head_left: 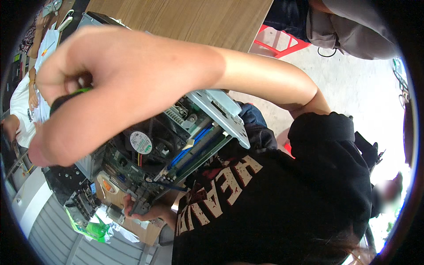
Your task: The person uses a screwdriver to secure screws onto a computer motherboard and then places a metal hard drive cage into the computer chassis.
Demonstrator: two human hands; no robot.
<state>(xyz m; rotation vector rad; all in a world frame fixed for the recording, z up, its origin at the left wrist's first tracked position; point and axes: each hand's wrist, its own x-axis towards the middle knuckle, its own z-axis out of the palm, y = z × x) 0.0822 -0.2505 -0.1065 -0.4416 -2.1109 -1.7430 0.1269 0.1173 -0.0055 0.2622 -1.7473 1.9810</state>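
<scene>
An opened desktop computer [176,112] has its metal frame and circuit board exposed. A black cooling fan [152,134] with a round white label sits on the board, beside blue slots [192,143]. My right hand [115,84] reaches across above the computer, large and close to view. Its fingers are curled round a tool with a black-and-green handle [68,100]; the tool's tip is hidden behind the hand. My left hand [145,214] is at the computer's lower edge, thumb and fingers closed about the grey connectors [141,203] there.
A wooden table [190,22] extends behind the computer. At the left are a person in a white shirt [22,106] and other hardware. An orange-and-white item [107,183] and a green bag [95,229] lie below. A red stool [282,44] stands beyond the table.
</scene>
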